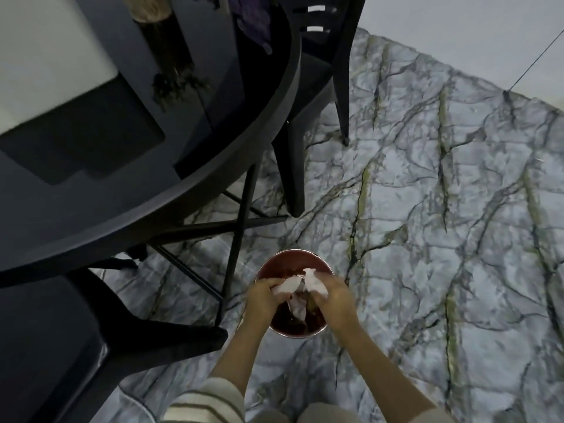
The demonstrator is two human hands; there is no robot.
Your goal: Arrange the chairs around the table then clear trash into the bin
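A small round red bin (287,261) stands on the marbled floor just right of the table's legs. Both my hands hover over its mouth. My left hand (264,296) grips a crumpled white paper (287,285). My right hand (334,299) grips another crumpled white paper (314,280). More pale scraps (297,308) hang between the hands, inside the bin. The dark round table (128,215) fills the upper left. One dark chair (323,87) sits tucked at its far right side, and another dark chair (76,346) stands at the lower left.
A white sheet (45,56) and a dark flat mat (82,138) lie on the table, with a dried plant bundle (171,56) and purple cloth (253,19) further back. Thin black table legs (238,233) cross beside the bin. Open marbled floor (442,224) spreads right.
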